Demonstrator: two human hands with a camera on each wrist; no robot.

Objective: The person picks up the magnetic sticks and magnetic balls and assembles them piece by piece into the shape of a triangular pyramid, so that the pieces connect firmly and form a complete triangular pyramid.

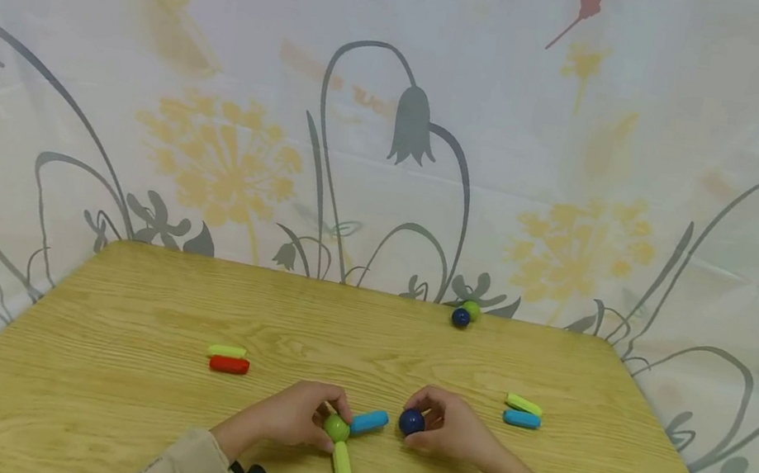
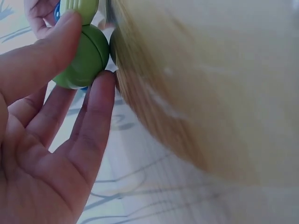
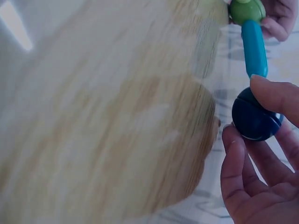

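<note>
Green ball (image 1: 336, 428) is sitting at the front middle of the table (image 1: 150, 299), and the left hand (image 1: 299, 414) is pinching it between thumb and fingers. Two rods are sticking out of it: a blue rod (image 1: 369, 421) is pointing toward the right hand (image 1: 451, 427), and a lime rod (image 1: 343, 469) is pointing toward the wearer. The right hand is gripping a navy ball (image 1: 412, 421) just past the blue rod's tip. The hands are working apart, the blue rod lying between them.

Farther out, a red stick (image 1: 229, 364) and a yellow stick (image 1: 227, 351) are lying side by side beyond the left hand; a pale stick (image 1: 524, 404) and a cyan stick (image 1: 521, 419) are lying beyond the right. Near the far edge, a dark ball (image 1: 460, 318) is partly hiding an olive ball (image 1: 471, 310), with a flowered cloth (image 1: 599, 97) hanging behind.

The left wrist view is revealing a seam around the green ball and grooves in the lime rod, the thumb partly covering their join. The right wrist view is showing the navy ball's seam, but there the thumb is overlapping the blue rod's tip; the head view is showing a small gap between them.
</note>
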